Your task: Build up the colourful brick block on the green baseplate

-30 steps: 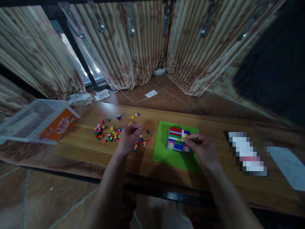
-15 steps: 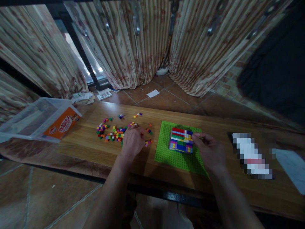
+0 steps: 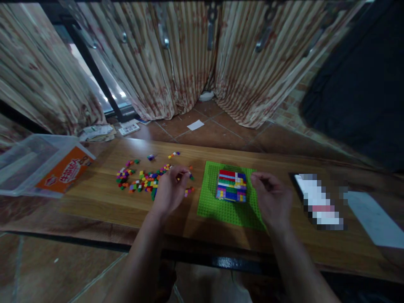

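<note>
Brick block (image 3: 231,186) on a green board (image 3: 208,204), upon the wooden counter (image 3: 104,206)
The left hand (image 3: 170,190) curls over the right end of the loose bricks (image 3: 153,184); the right hand (image 3: 274,198), also bent, is just beside the block. Whether either grip is clamped on anything, I cannot tell.

The wooden table (image 3: 101,189) bears loose bricks (image 3: 153,184) and a green baseplate (image 3: 208,202).

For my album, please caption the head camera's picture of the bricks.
A person's left grip by loose bricks, the right grip beside a colourful block on a green board.
</note>
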Action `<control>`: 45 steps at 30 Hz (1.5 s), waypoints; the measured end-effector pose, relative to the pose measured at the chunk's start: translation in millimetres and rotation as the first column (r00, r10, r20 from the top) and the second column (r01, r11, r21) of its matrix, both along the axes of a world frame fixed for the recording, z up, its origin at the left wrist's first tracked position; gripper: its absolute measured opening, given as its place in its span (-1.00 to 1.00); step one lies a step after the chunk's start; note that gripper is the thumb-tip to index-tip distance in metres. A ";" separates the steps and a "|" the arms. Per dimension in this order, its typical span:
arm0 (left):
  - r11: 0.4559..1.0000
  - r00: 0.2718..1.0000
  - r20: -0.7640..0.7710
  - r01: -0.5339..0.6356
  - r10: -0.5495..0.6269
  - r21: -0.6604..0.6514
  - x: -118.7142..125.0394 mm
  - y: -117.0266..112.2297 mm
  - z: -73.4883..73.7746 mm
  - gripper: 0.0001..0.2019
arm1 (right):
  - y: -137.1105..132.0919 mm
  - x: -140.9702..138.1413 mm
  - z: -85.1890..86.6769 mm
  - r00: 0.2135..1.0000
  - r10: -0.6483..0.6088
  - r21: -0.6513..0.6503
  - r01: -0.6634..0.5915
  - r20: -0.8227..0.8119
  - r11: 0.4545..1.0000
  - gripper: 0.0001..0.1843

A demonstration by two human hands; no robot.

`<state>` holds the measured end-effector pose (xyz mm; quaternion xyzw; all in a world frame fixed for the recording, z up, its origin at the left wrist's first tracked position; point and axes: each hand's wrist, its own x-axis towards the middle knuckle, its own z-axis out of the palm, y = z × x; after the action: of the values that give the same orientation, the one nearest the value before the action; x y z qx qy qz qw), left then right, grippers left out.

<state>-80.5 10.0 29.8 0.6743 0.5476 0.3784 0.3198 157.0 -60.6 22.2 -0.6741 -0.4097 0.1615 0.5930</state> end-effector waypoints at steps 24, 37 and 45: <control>0.683 0.605 0.796 0.587 -0.012 -0.435 44.5 -35.2 8.4 -0.71 | -10.3 -42.6 19.2 0.853 0.518 0.036 -0.520 0.055 0.853 -0.91; 0.547 0.531 0.847 0.702 0.024 -0.456 40.7 -36.0 14.8 -0.68 | -10.8 -39.1 23.8 0.748 0.631 0.007 -0.644 -0.206 0.765 -0.85; 0.754 0.686 0.724 0.438 0.072 -0.490 38.3 -25.8 9.7 -0.78 | -1.2 -1.7 21.7 0.978 0.162 -0.030 -0.167 -0.130 0.985 -0.82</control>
<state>-42.2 -15.8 39.5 0.3842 0.4007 0.3633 0.7482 155.3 -61.9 43.8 -0.6383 -0.4220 0.2611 0.5885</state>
